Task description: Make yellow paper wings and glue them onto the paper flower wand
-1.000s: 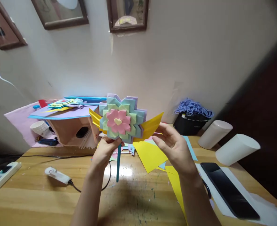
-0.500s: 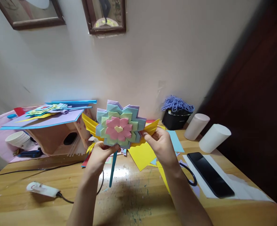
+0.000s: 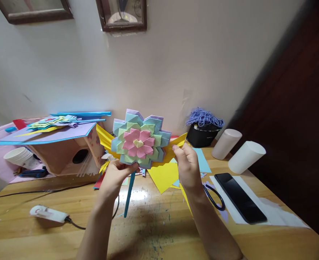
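Observation:
A layered folded-paper flower (image 3: 138, 143) with a pink centre, then green, blue and lilac rings, is held up facing me above the table. Yellow pleated paper wings (image 3: 105, 141) stick out on both its sides, and a blue paper stick (image 3: 129, 195) slants down below it. My left hand (image 3: 117, 177) is closed at the flower's lower edge near the stick, thumb in front and the other fingers partly hidden behind. My right hand (image 3: 188, 166) pinches the right yellow wing. Beneath the flower lies a flat sheet of yellow paper (image 3: 163, 177).
At left, an open box (image 3: 56, 159) carries purple and blue sheets (image 3: 67, 134) with another paper flower (image 3: 53, 122). A white corded tool (image 3: 49, 213) lies in front. On the right are a phone (image 3: 240, 198), scissors (image 3: 216, 200), white rolls (image 3: 247, 157) and a black container (image 3: 202, 136) of purple yarn.
My right hand has shifted outward along the yellow wing, away from the flower's edge, showing more of the wing. The flower has turned slightly. My left hand keeps its hold.

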Tool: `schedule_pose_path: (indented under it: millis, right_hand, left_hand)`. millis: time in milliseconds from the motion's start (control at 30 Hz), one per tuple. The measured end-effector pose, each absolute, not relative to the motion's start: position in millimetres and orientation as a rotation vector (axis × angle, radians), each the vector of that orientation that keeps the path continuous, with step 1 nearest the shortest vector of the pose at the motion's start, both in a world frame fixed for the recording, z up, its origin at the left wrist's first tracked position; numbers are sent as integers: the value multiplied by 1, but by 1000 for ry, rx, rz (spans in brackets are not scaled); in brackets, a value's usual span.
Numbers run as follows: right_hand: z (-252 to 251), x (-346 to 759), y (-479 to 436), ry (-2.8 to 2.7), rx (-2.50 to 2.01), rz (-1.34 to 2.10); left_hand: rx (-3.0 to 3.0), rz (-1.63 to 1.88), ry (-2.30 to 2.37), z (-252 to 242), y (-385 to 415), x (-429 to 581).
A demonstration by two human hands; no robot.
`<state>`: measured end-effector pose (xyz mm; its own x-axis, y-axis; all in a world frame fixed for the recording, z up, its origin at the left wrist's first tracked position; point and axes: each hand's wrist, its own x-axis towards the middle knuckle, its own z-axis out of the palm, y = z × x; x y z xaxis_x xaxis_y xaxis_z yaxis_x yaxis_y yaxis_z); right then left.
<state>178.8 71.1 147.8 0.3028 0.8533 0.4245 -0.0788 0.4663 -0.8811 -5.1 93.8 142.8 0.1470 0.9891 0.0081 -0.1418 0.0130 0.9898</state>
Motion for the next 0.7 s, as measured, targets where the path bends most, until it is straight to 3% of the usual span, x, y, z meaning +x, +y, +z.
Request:
schedule_pose_path:
  millis: [700]
  right_hand:
    - [160,187,67,-1136,-704,1205]
  left_hand:
    - [1278,1242,950,138,92,-9]
